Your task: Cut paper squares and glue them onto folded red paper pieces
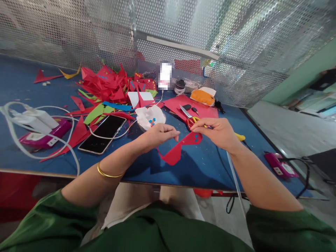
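My right hand point(216, 131) pinches the upper edge of a cut piece of red paper point(173, 154) between thumb and fingertips. The paper hangs tilted above the blue table, with small blue bits on its right end. Close to its upper edge, my left hand point(160, 136) has thumb and finger drawn together; whatever they hold is too small to make out. Behind the left hand is a white-lined bowl point(143, 117) with small blue and orange pieces point(152, 121). Scissors point(186, 111) with red and yellow handles lie just beyond the right hand, partly hidden by it.
A heap of red paper cutouts point(112, 84) fills the back left. A black-screened phone point(103, 134), white cables and chargers point(39, 120) lie left. Red sheets point(175, 103) and an orange item point(202, 97) sit behind. A purple device point(280, 166) is right; perforated metal point(183, 31) closes the back.
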Demonstrator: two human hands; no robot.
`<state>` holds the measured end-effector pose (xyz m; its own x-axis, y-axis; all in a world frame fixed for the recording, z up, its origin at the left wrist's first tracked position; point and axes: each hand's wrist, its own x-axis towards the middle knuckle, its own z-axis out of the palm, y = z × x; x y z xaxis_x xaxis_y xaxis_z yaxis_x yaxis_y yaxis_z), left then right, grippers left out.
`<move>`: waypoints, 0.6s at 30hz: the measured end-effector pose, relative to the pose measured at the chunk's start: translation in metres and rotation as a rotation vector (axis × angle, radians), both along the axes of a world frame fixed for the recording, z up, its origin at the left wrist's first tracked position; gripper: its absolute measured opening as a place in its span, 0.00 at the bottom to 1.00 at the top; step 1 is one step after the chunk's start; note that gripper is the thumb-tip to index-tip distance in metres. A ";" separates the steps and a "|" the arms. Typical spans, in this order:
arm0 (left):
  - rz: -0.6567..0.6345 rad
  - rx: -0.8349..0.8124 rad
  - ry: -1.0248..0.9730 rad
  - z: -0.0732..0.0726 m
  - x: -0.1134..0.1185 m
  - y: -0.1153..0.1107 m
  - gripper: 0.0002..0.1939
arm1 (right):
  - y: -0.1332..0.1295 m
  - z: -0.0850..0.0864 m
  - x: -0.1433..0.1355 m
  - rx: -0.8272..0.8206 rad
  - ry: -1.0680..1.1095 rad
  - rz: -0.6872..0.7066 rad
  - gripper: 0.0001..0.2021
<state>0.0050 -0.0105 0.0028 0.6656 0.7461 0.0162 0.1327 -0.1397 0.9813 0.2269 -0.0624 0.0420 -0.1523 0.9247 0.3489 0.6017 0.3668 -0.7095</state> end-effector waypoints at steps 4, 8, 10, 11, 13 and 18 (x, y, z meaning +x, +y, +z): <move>0.131 -0.164 -0.294 -0.001 -0.002 0.007 0.15 | -0.009 0.000 0.011 0.022 0.004 -0.022 0.03; 0.361 -0.189 -0.596 0.007 -0.007 0.019 0.15 | -0.023 0.003 0.035 0.027 -0.005 -0.110 0.02; 0.497 -0.181 -0.692 0.014 -0.010 0.026 0.15 | -0.031 0.006 0.048 0.001 0.023 -0.163 0.04; 0.565 -0.180 -0.721 0.017 -0.012 0.029 0.16 | -0.035 0.008 0.054 -0.014 0.071 -0.186 0.06; 0.699 -0.180 -0.758 0.022 -0.015 0.038 0.17 | -0.039 0.010 0.063 -0.020 0.260 -0.241 0.11; 0.908 0.013 -0.693 0.029 -0.015 0.067 0.19 | -0.031 0.008 0.076 0.211 0.882 -0.423 0.10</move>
